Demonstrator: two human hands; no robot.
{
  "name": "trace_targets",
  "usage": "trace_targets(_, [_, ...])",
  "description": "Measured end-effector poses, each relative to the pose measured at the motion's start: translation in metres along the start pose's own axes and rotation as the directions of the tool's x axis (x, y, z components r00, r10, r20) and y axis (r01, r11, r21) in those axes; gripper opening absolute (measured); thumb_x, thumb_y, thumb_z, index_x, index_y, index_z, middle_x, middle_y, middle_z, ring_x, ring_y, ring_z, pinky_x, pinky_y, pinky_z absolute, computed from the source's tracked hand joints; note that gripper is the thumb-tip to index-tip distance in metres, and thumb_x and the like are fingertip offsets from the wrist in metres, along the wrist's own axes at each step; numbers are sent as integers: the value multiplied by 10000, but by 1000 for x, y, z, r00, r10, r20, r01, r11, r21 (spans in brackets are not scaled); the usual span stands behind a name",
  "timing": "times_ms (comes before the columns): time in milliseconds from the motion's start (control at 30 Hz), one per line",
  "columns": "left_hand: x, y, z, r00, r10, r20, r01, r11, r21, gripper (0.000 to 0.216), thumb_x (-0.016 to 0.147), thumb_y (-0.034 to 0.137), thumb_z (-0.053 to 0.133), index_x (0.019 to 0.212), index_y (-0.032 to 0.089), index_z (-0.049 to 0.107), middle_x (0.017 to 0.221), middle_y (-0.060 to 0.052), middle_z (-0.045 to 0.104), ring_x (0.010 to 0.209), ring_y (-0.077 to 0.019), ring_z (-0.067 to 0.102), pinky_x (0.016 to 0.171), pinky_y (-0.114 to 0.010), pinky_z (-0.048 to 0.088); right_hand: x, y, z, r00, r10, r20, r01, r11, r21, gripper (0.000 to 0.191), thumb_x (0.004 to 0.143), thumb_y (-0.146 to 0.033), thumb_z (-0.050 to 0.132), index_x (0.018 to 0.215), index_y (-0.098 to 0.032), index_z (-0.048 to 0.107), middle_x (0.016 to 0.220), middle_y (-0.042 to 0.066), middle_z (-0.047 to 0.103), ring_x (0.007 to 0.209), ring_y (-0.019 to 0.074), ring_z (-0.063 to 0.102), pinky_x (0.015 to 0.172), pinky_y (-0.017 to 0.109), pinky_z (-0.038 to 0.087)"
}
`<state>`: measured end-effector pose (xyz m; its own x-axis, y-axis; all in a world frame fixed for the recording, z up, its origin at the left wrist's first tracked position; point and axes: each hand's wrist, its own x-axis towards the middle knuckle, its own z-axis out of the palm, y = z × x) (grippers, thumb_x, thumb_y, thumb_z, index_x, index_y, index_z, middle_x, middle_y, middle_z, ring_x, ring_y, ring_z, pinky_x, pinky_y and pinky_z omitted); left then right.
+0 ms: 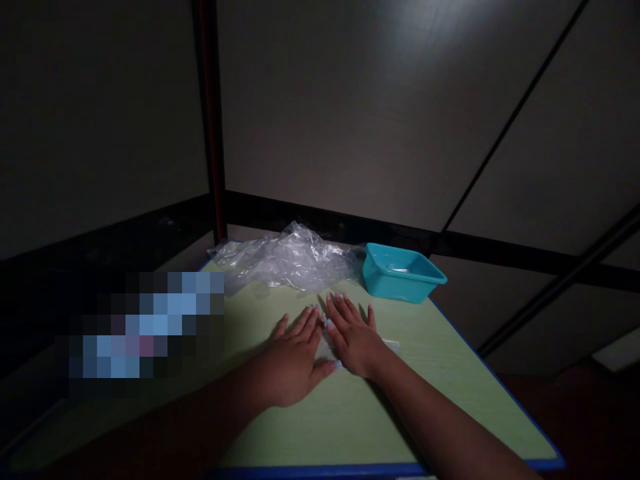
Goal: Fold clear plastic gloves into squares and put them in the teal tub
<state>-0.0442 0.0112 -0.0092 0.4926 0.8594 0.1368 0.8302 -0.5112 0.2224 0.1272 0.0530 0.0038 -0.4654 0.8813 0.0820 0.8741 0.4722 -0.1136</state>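
My left hand (296, 360) lies palm down on the green table top, its fingers stretched forward and the thumb out to the right. Beside it my right hand (354, 339) is also flat, fingers spread, the two hands nearly touching. Beneath them is a piece of clear plastic film (393, 346); its edge shows past the right wrist and a bit shows between the hands. Most of the film is hidden by my hands, so I cannot tell its full shape.
A crumpled heap of clear plastic (295, 257) lies at the table's far edge. To its right stands a turquoise plastic basin (400, 287). The table (320, 433) has a blue rim, and dark-framed panels (340, 120) rise behind it. A blurred-out patch covers part of the left side.
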Motion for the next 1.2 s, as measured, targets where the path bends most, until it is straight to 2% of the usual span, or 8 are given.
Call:
trace_targets(200, [6, -6, 5, 968, -246, -40, 248, 968, 43, 760, 841, 640, 183, 1392, 118, 227, 1454, -171, 114, 1337, -320, 44, 1013, -580, 102, 1, 0, 0, 1000, -14, -13, 14, 1000, -17, 529, 917, -478, 160, 1407, -311, 54, 1479, 49, 94, 1346, 256, 72, 988, 628, -15])
trace_targets(333, [13, -9, -4, 923, -342, -178, 360, 930, 80, 747, 844, 620, 241, 1387, 108, 236, 1444, -191, 159, 1330, -354, 59, 1001, -597, 94, 7, 1, 0, 999, -33, -14, 32, 999, -34, 529, 918, -455, 194, 1408, -301, 69, 1477, 55, 105, 1345, 259, 79, 985, 629, -23])
trace_targets(433, [17, -5, -13, 934, -241, -262, 268, 961, 72, 672, 884, 553, 213, 1394, 116, 208, 1459, -153, 144, 1342, -303, 47, 1032, -541, 118, 13, 1, 1, 999, -49, -12, 49, 998, -48, 539, 913, -431, 242, 1407, -297, 74, 1478, 51, 106, 1344, 264, 79, 992, 624, -14])
trace_targets(567, [18, 1, -15, 977, -89, -194, 101, 993, 55, 651, 898, 534, 174, 1390, 110, 223, 1464, -121, 139, 1347, -251, 80, 1055, -485, 146, 16, 2, 1, 997, -58, -40, 57, 998, -29, 504, 926, -376, 225, 1407, -282, 109, 1473, 50, 138, 1344, 255, 90, 1004, 610, -16])
trace_targets(700, [17, -8, -5, 992, -48, -121, 58, 995, 83, 618, 893, 505, 239, 1380, 125, 257, 1465, -107, 138, 1347, -242, 82, 1057, -486, 133, 14, 7, -3, 990, -31, -135, 33, 999, 15, 473, 937, -373, 185, 1402, -296, 144, 1465, 38, 182, 1341, 244, 120, 1004, 609, -44])
trace_targets(800, [17, -15, 0, 993, -22, -114, 32, 996, 84, 594, 894, 479, 260, 1388, 151, 234, 1467, -92, 132, 1349, -222, 84, 1058, -483, 131, 12, 12, -7, 984, 1, -178, 4, 1000, 30, 467, 939, -375, 182, 1398, -285, 184, 1457, 50, 212, 1338, 250, 136, 1004, 608, -57])
trace_targets(967, [18, -13, -4, 993, 20, -118, -15, 999, 45, 580, 892, 477, 277, 1385, 175, 241, 1466, -73, 147, 1347, -203, 103, 1067, -469, 113, 12, 14, -8, 989, 2, -149, 4, 999, 44, 465, 940, -380, 194, 1394, -284, 199, 1461, 48, 193, 1341, 241, 126, 1003, 605, -64])
trace_targets(1200, [18, -9, -9, 991, 116, -68, -118, 993, -24, 511, 886, 430, 345, 1345, 208, 326, 1438, -76, 254, 1338, -216, 150, 1061, -504, 102, 5, 5, -13, 994, -35, -103, 39, 998, 40, 470, 938, -370, 214, 1399, -299, 156, 1472, 37, 146, 1343, 228, 112, 1014, 586, -45])
